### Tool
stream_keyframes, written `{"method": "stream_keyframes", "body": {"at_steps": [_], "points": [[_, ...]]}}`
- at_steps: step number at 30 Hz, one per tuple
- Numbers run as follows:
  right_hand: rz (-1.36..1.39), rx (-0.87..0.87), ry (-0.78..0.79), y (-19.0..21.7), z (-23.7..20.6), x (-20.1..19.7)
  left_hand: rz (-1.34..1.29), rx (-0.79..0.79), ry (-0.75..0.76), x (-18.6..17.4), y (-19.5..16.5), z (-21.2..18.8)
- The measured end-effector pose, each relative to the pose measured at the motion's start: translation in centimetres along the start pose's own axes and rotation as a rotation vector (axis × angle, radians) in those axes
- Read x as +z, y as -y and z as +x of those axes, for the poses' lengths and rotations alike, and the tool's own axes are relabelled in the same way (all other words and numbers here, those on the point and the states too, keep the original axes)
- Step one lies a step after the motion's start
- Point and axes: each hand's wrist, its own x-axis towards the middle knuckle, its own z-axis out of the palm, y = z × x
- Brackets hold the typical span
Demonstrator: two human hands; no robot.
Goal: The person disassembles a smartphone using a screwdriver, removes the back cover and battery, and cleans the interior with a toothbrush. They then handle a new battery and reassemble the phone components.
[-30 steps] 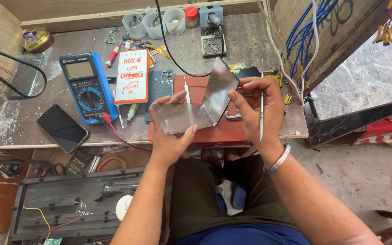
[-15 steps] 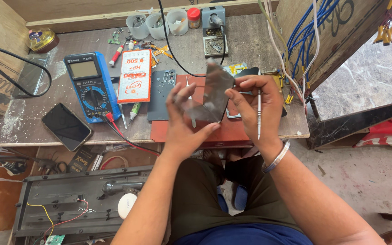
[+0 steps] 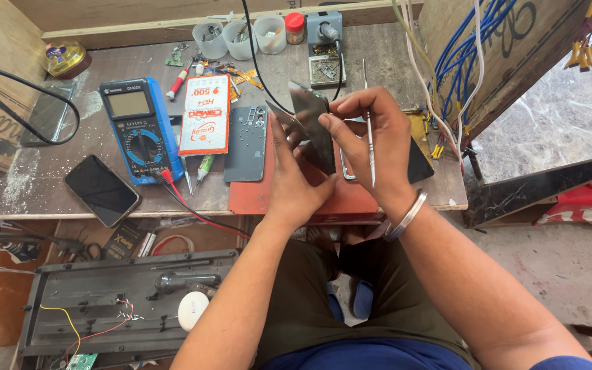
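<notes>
Dusty wooden counter (image 3: 378, 55), cluttered; blue multimeter (image 3: 140, 127); left hand (image 3: 296, 181) and right hand (image 3: 371, 140), fingers pinching dark phone panel (image 3: 313, 127); marble floor (image 3: 549, 137) beside.

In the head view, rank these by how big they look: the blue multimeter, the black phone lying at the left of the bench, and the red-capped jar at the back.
1. Blue multimeter, largest.
2. Black phone, clearly smaller than the meter.
3. Red-capped jar, smallest by far; it stands farthest from the camera, which shrinks it somewhat.
</notes>
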Motion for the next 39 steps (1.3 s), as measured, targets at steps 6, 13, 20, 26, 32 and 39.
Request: {"method": "stream_keyframes", "body": {"at_steps": [6,13,20,26,32,39], "points": [[0.013,0.102,0.052,-0.1,1.1,-0.5,-0.415,-0.172,0.155,-1.3,-0.6,-0.1],[0.085,0.126,0.043,-0.5,-1.0,-2.4,-0.730,-0.274,0.052,-1.7,0.4,0.5],[0.044,0.264,0.290,-0.6,-5.3,-3.3,-0.773,-0.302,0.044,-1.8,0.5,0.4],[-0.071,0.218,0.276,-1.5,-5.6,-3.0,-0.828,-0.307,0.169,-2.2,0.3,0.8],[-0.084,0.136,0.265,-1.9,-6.2,-3.0,-0.784,-0.311,0.215,-2.3,0.4,0.7],[0.250,0.337,0.343,-2.2,-6.6,-2.9,-0.852,-0.212,0.241,-2.9,0.1,0.2]]}}
